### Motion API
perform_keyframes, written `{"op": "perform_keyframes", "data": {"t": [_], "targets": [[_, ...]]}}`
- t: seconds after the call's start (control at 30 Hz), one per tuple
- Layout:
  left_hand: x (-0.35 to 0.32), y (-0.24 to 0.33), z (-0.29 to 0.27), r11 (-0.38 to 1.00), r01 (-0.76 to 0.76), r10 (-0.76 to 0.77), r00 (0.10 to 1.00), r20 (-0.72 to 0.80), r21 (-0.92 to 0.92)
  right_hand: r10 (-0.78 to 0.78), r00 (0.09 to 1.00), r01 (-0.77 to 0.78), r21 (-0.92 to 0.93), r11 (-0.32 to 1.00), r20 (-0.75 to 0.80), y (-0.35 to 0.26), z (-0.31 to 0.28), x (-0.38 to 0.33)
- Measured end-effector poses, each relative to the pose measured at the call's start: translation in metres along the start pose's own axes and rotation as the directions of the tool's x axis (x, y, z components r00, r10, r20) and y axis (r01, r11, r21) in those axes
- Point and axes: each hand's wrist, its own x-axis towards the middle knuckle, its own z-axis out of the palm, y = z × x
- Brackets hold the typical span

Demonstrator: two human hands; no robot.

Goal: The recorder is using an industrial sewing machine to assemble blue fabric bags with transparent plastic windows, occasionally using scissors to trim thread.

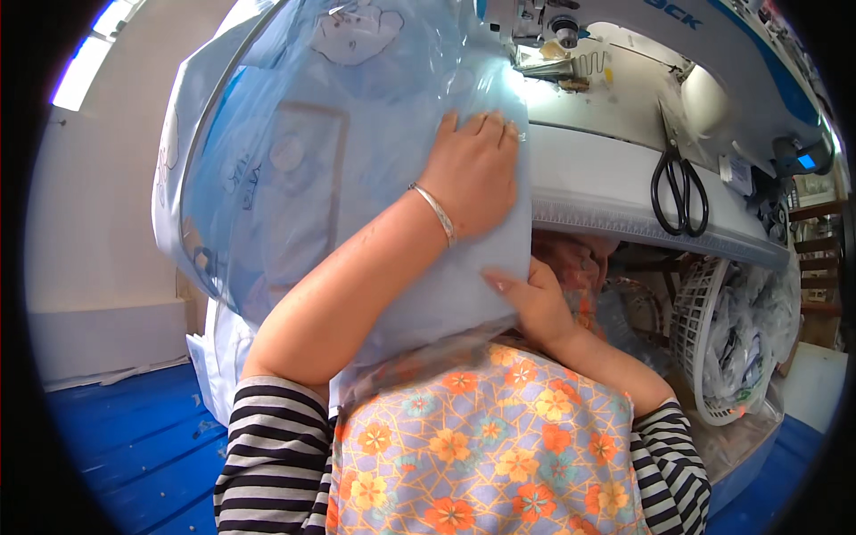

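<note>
A large sheet of clear, pale-blue plastic [383, 294] with a dark piped edge spreads over the left of the sewing table and hangs down toward my lap. My left hand [477, 174] lies flat on it, fingers stretched toward the lit needle area of the sewing machine [615, 27]. Lower down, my right hand [539, 303] grips the sheet's right edge, with the thumb on top and the other fingers out of sight beneath. Under the machine's light, the sheet's edge runs beside the presser foot; glare hides the needle itself.
Black-handled scissors [679, 183] lie on the table to the right, over the ruler-marked front edge [615, 218]. A white basket [704, 339] full of clear plastic scraps stands below. Blue flooring [134, 437] and a pale wall [107, 223] are at left.
</note>
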Motion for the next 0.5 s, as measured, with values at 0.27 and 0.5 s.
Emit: {"op": "perform_keyframes", "data": {"t": [0.27, 0.5], "targets": [[0.016, 0.0, 0.001, 0.999, -0.036, 0.037, 0.998, 0.048, -0.021, 0.005, 0.991, 0.008, 0.091, 0.996, -0.137, -0.012, -0.001, 0.015], [0.014, 0.004, 0.002, 0.998, -0.046, 0.047, 0.998, 0.041, -0.039, 0.025, 0.998, -0.031, -0.112, 0.993, -0.056, -0.013, -0.007, 0.017]]}}
